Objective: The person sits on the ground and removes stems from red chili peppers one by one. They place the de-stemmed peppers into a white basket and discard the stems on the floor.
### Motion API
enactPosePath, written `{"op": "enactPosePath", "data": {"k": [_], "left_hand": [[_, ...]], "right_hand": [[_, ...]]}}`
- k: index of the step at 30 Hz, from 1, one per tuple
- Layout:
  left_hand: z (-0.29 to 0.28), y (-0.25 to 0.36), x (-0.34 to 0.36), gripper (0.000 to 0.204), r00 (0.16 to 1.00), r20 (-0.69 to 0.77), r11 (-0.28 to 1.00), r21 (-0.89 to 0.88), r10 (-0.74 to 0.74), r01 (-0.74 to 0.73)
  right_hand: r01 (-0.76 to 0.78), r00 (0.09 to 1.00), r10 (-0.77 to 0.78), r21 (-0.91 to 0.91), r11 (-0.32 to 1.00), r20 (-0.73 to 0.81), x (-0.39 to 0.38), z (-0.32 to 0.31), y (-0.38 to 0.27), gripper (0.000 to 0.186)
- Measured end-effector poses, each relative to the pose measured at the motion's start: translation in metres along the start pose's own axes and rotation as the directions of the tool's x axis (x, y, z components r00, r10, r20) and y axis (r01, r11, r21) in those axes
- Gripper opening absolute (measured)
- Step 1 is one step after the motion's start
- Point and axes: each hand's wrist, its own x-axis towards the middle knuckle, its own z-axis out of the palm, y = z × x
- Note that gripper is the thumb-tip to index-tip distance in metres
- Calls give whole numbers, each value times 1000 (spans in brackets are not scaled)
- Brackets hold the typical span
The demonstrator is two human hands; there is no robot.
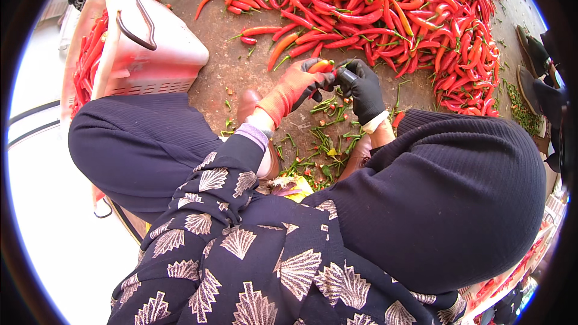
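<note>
My left hand (295,81), in a red and black glove, grips a red-orange chili (319,66) with its stem end toward my right. Close against that end is my right hand (361,90) in a black glove, fingers closed, a dark cylindrical piece (347,75) at its thumb; what it pinches is unclear. Beyond both hands lies a large pile of red chilies (367,6). Cut green stems (328,150) are scattered on the concrete below, between my shoes.
A white crate (156,42) of red chilies stands at the left, handle up. Another crate (475,295) shows at the lower right. Dark shoes (530,84) are at the right edge, green scraps (521,108) nearby. My bent knees frame the work area.
</note>
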Motion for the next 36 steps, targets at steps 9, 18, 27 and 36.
{"op": "enactPosePath", "data": {"k": [9, 18, 27, 36], "left_hand": [[7, 21, -5, 24, 955, 138, 773, 562, 262, -294], [-49, 48, 11, 23, 887, -367, 945, -57, 281, -323], [-55, 31, 10, 20, 879, -391, 945, -62, 273, -321], [-21, 8, 15, 48, 999, -6, 992, -118, 39, -40]], "right_hand": [[-588, 807, 286, 661, 467, 516, 7, -9, 23, 19], [519, 718, -411, -826, -221, 562, 29, 20, 25, 27], [621, 650, -571, -784, 17, 503, 52, 36, 9, 22], [144, 987, -157, -211, 967, -44, 10, 23, -6, 11]]}}
